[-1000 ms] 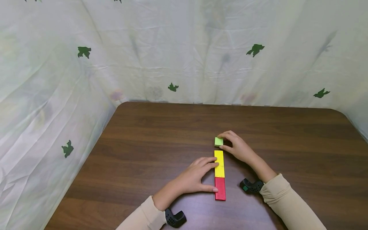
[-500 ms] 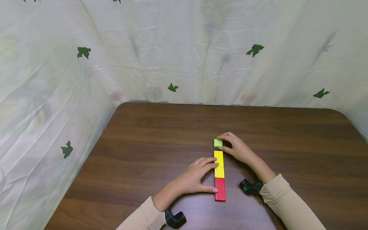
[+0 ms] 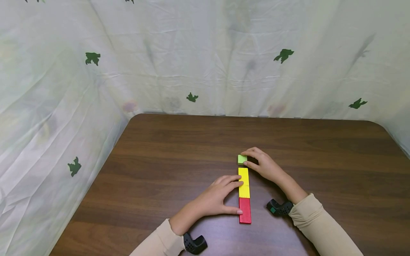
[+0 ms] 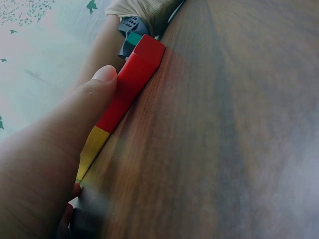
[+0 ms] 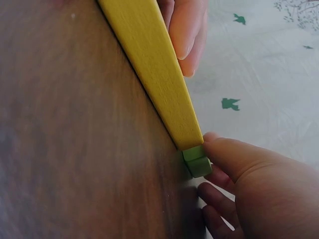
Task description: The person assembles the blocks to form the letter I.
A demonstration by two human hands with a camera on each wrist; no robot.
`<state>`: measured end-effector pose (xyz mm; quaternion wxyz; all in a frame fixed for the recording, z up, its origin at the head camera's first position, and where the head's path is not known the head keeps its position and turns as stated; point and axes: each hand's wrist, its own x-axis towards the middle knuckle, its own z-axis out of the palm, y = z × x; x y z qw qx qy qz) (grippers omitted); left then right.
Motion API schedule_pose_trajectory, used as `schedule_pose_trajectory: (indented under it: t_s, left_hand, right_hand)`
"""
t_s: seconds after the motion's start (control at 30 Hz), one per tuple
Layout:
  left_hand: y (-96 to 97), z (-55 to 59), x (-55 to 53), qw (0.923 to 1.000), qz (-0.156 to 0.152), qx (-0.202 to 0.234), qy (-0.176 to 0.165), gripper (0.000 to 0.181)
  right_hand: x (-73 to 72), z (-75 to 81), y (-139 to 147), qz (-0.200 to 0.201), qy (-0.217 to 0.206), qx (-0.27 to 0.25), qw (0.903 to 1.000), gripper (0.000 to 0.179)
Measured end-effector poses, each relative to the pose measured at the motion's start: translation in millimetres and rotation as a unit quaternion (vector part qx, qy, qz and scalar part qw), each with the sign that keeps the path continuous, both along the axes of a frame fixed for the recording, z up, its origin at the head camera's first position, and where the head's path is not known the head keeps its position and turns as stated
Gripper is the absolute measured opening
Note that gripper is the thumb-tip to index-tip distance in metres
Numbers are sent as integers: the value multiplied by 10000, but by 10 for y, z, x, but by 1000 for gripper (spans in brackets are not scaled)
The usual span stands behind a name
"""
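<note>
A yellow block (image 3: pixel 243 183) and a red block (image 3: pixel 245 210) lie end to end on the table in one line. My left hand (image 3: pixel 214 199) rests along their left side, fingertips on the yellow block and thumb (image 4: pixel 105 74) against the red block (image 4: pixel 132 82). Beyond the yellow block's far end, a small light green block (image 3: pixel 242 159) sits in the same line with a narrow gap between. My right hand (image 3: pixel 264 165) pinches that green block (image 5: pixel 198 164) between thumb and fingers from the right. In the right wrist view the yellow block (image 5: pixel 149 64) runs up from it.
The brown wooden table (image 3: pixel 179 145) reaches back to a pale curtain (image 3: pixel 205 53) with green bird shapes. A black wrist camera (image 3: pixel 195 244) hangs under the left wrist, and another black camera (image 3: pixel 279 207) under the right.
The green block has shifted slightly toward the yellow block and a little left, moved by my right hand. My left hand and the yellow and red blocks stay put.
</note>
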<state>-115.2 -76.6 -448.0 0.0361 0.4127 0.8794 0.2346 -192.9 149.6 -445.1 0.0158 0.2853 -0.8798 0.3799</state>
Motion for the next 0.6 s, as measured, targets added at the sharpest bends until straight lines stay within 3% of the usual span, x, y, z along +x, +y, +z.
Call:
schedule_pose_trajectory:
  t_s: [0.6]
  left_hand:
    - [-6,3,0,9999,70,89,-73,82]
  right_hand:
    - [2,62,29,-24,-23,-113,9999,36]
